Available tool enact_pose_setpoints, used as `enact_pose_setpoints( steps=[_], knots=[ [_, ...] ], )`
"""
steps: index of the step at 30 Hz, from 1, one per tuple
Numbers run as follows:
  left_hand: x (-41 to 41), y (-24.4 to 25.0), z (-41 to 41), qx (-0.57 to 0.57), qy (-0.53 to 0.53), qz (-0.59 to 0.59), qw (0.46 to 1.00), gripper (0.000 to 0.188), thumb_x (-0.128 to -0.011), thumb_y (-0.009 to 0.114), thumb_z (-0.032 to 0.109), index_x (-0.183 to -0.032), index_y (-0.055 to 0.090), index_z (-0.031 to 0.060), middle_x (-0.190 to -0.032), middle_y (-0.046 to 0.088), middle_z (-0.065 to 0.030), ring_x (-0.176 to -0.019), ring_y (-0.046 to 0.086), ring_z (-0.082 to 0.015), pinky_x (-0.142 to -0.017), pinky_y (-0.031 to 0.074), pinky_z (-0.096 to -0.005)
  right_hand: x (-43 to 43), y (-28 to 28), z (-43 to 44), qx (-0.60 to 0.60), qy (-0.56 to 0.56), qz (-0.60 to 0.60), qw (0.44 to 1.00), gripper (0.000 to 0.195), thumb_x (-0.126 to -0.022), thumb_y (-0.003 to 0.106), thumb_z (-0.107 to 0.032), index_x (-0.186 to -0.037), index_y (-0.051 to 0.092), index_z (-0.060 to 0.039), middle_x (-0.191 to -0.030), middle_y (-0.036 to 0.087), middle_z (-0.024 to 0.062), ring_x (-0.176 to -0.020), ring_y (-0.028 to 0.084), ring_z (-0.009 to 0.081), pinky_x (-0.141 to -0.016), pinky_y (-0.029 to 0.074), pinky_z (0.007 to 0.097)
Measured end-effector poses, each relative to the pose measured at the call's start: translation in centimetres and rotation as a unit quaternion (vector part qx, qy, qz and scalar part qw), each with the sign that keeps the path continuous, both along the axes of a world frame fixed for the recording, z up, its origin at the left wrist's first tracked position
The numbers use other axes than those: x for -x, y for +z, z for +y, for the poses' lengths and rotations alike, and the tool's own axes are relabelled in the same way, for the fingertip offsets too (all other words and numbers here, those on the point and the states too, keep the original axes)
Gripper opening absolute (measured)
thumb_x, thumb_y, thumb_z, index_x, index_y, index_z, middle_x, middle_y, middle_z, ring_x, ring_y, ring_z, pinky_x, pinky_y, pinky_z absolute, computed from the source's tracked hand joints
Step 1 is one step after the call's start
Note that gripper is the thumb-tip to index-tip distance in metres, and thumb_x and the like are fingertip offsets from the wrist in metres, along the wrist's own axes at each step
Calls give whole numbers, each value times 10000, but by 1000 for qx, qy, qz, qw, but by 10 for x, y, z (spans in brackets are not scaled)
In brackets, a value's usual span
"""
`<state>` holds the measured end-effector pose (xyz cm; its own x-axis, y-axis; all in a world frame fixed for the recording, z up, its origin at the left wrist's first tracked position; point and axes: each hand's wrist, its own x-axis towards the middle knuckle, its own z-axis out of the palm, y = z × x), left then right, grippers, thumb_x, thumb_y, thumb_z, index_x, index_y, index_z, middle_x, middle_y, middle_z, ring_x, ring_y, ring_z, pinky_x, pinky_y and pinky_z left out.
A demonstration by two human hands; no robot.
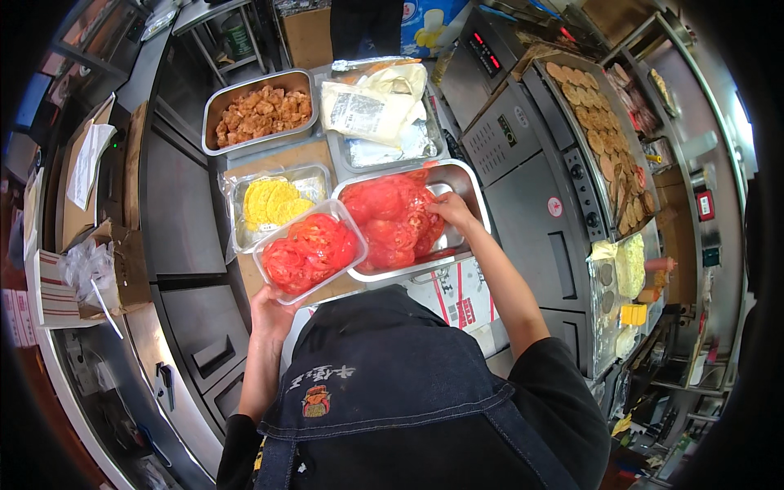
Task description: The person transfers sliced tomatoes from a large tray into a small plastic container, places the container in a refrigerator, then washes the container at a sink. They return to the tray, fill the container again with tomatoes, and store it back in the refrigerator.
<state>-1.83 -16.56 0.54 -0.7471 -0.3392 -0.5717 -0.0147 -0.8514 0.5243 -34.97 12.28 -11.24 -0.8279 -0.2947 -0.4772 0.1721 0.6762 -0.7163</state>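
Note:
My left hand (pixel 272 313) grips the near end of a translucent plastic tub (pixel 361 250), which is tilted and filled with tomato slices (pixel 312 251). The tub overlaps the left edge of a deep stainless steel pan (pixel 481 196). A large glossy heap of red tomato slices (pixel 392 208) fills most of that pan, leaving bare metal at its right side. My right hand (pixel 454 211) reaches into the pan, its fingertips pinched on the right edge of the heap. The heap partly hides those fingertips.
Behind are a plastic-lined tray of yellow round slices (pixel 275 202), a steel pan of browned meat chunks (pixel 263 116) and a foil-lined tray with a cream bag (pixel 367 107). At right, a griddle (pixel 600 141) carries rows of patties beside a steel oven (pixel 508 135). Someone's dark-clothed legs (pixel 364 30) stand beyond.

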Motion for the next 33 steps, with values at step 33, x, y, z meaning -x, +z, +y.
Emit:
enact_pose_setpoints(
  steps=[33],
  knots=[
    [26,-30,15,-69,-78,17,994,665,-621,499,121,-1265,431,-29,-1318,485,-159,-1228,464,-317,-1019,381,-507,-14,46,-26,173,9,-100,980,474,-752,690,-7,-1198,529,-13,-1103,610,104,-1005,587,174,-858,466,272]
  ],
)
